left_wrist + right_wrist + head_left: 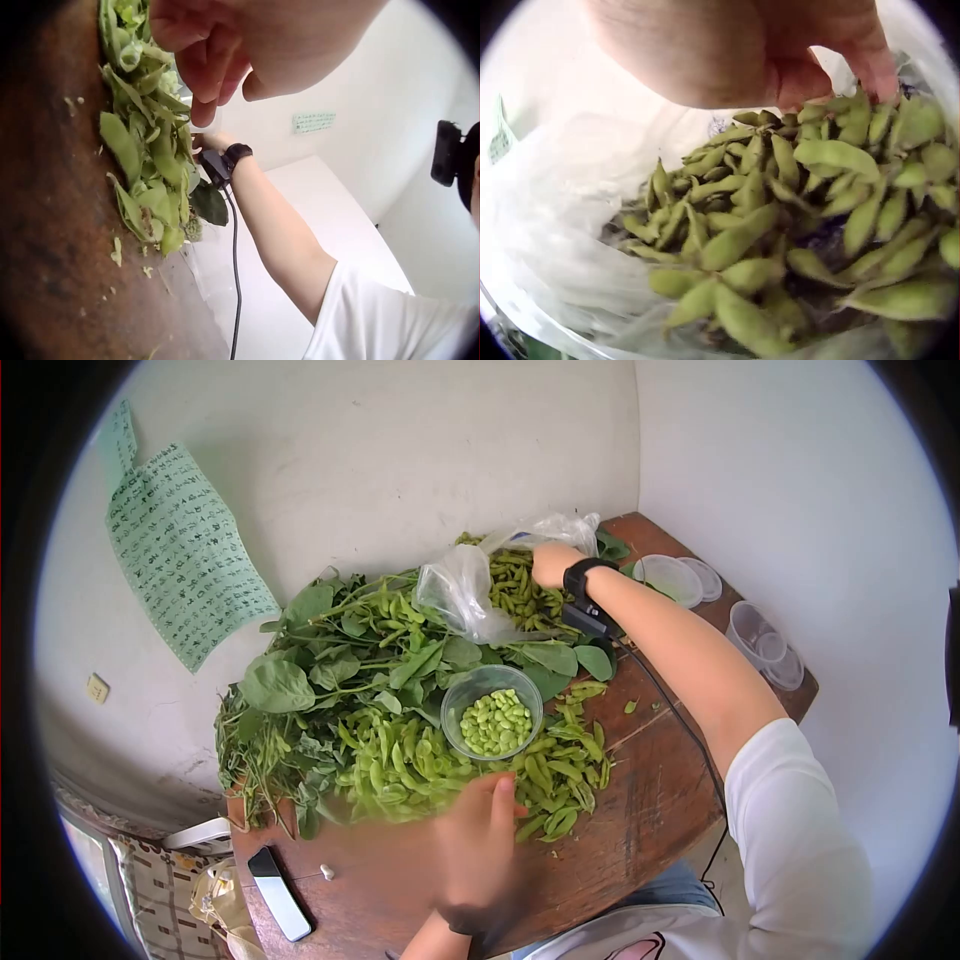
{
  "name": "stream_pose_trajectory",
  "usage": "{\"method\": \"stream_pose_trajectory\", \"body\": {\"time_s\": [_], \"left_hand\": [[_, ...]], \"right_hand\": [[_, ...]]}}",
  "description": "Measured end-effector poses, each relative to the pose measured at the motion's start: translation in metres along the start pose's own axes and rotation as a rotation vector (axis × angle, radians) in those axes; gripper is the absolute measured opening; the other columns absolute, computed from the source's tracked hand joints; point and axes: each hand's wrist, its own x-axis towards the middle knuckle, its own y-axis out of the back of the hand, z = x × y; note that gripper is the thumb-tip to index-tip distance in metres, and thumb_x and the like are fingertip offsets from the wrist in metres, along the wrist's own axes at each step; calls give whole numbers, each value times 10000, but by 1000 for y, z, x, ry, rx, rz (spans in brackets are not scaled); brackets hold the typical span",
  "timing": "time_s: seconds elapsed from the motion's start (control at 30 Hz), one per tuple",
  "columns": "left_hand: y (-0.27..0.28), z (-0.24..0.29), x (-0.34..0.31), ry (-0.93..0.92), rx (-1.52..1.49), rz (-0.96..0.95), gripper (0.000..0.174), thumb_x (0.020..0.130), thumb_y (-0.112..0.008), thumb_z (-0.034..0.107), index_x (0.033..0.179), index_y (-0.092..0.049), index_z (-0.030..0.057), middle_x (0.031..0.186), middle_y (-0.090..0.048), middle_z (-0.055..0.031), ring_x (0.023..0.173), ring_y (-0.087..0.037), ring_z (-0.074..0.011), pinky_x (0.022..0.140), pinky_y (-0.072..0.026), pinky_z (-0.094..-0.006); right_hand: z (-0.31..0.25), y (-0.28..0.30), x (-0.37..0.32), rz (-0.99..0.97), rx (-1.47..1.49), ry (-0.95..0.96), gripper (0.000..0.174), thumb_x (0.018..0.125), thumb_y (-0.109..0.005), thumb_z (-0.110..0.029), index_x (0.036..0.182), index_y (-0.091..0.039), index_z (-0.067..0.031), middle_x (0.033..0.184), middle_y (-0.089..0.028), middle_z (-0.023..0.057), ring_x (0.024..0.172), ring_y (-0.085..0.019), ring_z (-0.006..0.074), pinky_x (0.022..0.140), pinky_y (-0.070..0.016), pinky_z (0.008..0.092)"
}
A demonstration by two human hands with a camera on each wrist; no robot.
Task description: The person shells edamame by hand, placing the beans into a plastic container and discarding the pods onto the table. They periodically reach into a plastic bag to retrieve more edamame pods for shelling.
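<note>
My right hand (556,564) reaches into a clear plastic bag (465,595) of green soybean pods (512,582) at the back of the table. In the right wrist view its thumb and fingertips stand apart, right at the heaped pods (832,157). My left hand (478,850), blurred in the head view, hovers in front of a pile of green pods and shells (400,765). Its fingers (217,67) hang loosely bent with nothing seen between them. Behind the left hand, a clear round tub (452,725) holds shelled green beans (495,722).
Leafy bean stalks (340,650) cover the back left of the wooden table (650,800). Clear lids (675,580) and clear tubs (760,635) stand at the right. A phone (280,895) lies at the left edge. A black cable (690,730) trails from the right wrist.
</note>
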Motion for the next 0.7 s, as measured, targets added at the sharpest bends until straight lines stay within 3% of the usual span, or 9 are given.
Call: {"method": "stream_pose_trajectory", "body": {"time_s": [0.03,0.07,0.1,0.17,0.37,0.43,0.5,0.53,0.7], "left_hand": [[0,0,0,3,-4,-1,257,986,-574,233,1028,-669,-2,657,-684,-57,504,-536,-46,483,-411,-200],[-1,-2,-1,12,-4,-8,257,986,-574,233,1028,-669,-2,657,-684,-57,504,-536,-46,483,-411,-200],[-1,-3,-1,-2,-18,4,258,987,-574,233,1032,-667,-3,660,-684,-59,499,-530,-44,476,-402,-199],[-2,-5,-1,-12,-36,8,259,987,-574,233,1036,-664,-5,662,-685,-61,494,-524,-42,470,-394,-199],[-2,-1,-1,-15,-48,-8,250,986,-576,225,1037,-662,-5,666,-686,-62,480,-520,-43,458,-388,-199],[-2,2,-1,-6,-11,-5,242,985,-576,217,1038,-663,-2,667,-686,-59,492,-532,-43,466,-396,-196],[-3,2,-2,-8,-13,-2,237,984,-577,214,1036,-665,0,666,-686,-57,498,-537,-43,469,-399,-196],[-3,2,-2,-10,-15,0,233,982,-578,211,1033,-666,1,666,-686,-56,503,-541,-44,472,-402,-195],[-4,0,-2,-2,-40,2,225,980,-581,202,1026,-667,-1,664,-684,-53,502,-540,-45,471,-401,-196]], "right_hand": [[-7,7,-5,63,31,73,232,808,-517,-84,777,-688,70,835,-650,286,778,-645,409,699,-505,485],[-10,15,-15,41,270,-37,246,806,-498,-79,731,-682,65,817,-649,272,755,-649,390,654,-500,489],[-13,26,-8,-236,266,-133,524,854,-393,-56,1363,-508,-8,1208,-624,207,818,-656,286,703,-539,411],[-19,39,-30,-300,552,-87,518,874,-352,-58,1366,-511,-25,1283,-586,197,928,-644,292,778,-550,417],[-19,69,-55,-355,702,-124,479,916,-312,-98,1327,-542,-11,1300,-574,192,1008,-625,297,817,-552,419],[-8,65,-49,-249,701,-166,417,923,-375,-96,1265,-591,6,1235,-617,182,958,-644,249,753,-559,377],[4,56,-40,-59,504,-56,357,906,-463,-62,1213,-623,23,1125,-669,170,817,-668,198,653,-556,330],[6,51,-37,-33,442,-60,346,847,-581,-25,1182,-637,38,989,-704,157,681,-662,164,582,-543,310],[6,25,-42,105,395,13,294,735,-737,-73,1011,-712,25,838,-729,145,583,-675,222,617,-553,340]]}}
